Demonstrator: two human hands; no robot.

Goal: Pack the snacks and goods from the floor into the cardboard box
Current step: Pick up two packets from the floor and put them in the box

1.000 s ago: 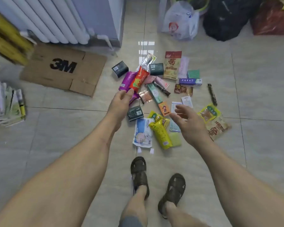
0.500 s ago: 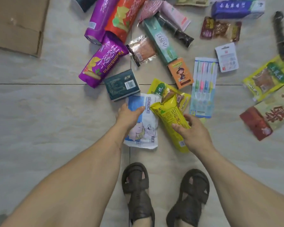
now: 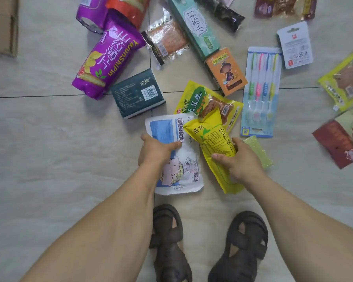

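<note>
We look straight down along both bare forearms, which reach forward and converge toward the middle of the tiled floor [image 3: 49,151]. A corner of flattened cardboard [image 3: 2,27] lies far up and left of the left hand, at the frame edge; whether it is the box we cannot tell.

Left hand [image 3: 156,150]: palm down, fingers and thumb curled over the left edge of the white-and-blue pouch [image 3: 177,159], gripping it about mid-length. The pouch lies mostly flat, its near end running back toward the sandals [image 3: 208,245] below both hands.

Right hand [image 3: 237,159]: thumb across the top face of the yellow snack bag [image 3: 212,143], fingers wrapped around its right side; the grip is closed on the bag. The bag's far end overlaps the pouch's upper right corner and a second yellow packet [image 3: 202,98] just beyond it. The two hands are near each other but not touching.

Just right of the right hand, partly under it, sits a pale green packet [image 3: 257,151]. Beyond that hand: the toothbrush card [image 3: 261,92] and an orange carton [image 3: 225,71]. Beyond the left hand: the dark teal box [image 3: 138,93], then the purple chip bag [image 3: 106,62]. A long teal box [image 3: 194,25] and a clear-wrapped snack [image 3: 166,40] lie farther out.
</note>
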